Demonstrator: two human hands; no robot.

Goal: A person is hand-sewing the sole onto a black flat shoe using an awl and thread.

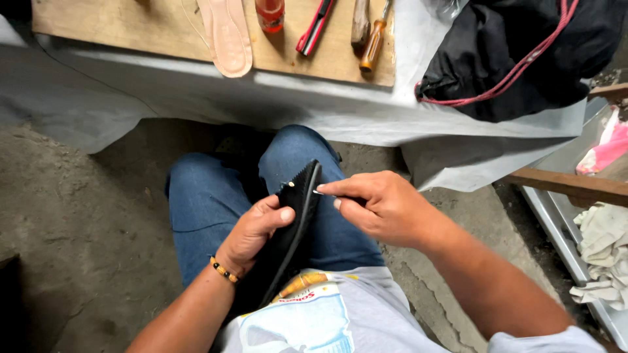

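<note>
Left hand [256,230] clasped around a black shoe sole [289,230], thumb pressed on its upper face, fingers wrapped behind; a beaded bracelet [224,269] at the wrist. Sole held tilted on edge over the lap, above blue-jeaned knees [216,196], its tip pointing up and away from the body. Right hand [379,208] pinched shut on a thin metal needle [322,192], thumb and forefinger meeting at the shaft, the point touching the sole's rim near the tip. Small pale speck at the sole's top corner, too small to identify.

Beyond the knees, a wooden board [131,23] resting on a table draped with a grey sheet [314,104]. Along the board's near edge, a pale insole [229,36] overhanging slightly. Toward the board's right corner, a red bottle [270,14], a red-handled tool [314,29], a wooden-handled tool [360,23] and an orange-handled screwdriver [373,46], lying side by side. At the table's right edge, a black bag [523,52] with a red drawstring. Far right, a metal tray [556,216] holding crumpled pale rags [605,248], a pink cloth [608,150] above them.
</note>
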